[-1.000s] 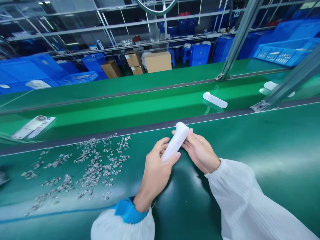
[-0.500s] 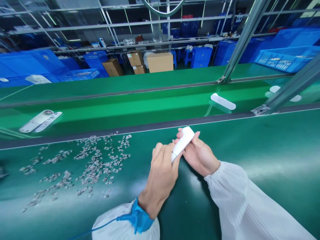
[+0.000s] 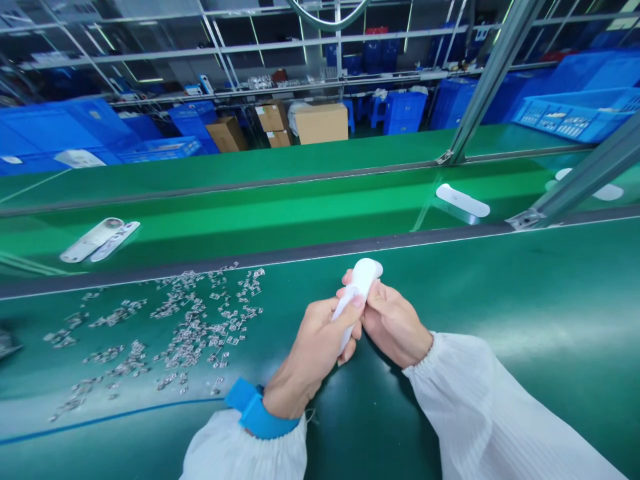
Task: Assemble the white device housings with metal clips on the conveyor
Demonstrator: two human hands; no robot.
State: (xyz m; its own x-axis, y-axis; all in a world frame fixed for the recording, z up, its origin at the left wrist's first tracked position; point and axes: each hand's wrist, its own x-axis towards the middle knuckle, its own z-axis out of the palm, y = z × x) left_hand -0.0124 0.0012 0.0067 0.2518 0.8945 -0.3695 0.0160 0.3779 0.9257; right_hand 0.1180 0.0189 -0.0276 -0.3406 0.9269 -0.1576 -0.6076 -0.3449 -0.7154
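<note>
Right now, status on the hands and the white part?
Left hand and right hand both closed on the white plastic part, held above the green bench. Loose metal clips lie left, apart from it.

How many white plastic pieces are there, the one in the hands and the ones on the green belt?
White piece held in both hands, left hand and right hand: 1
White pieces lying on the belt: 3, a pair side by side at far left and one at right
Total: 4
The little metal clips are too many to count.
</note>
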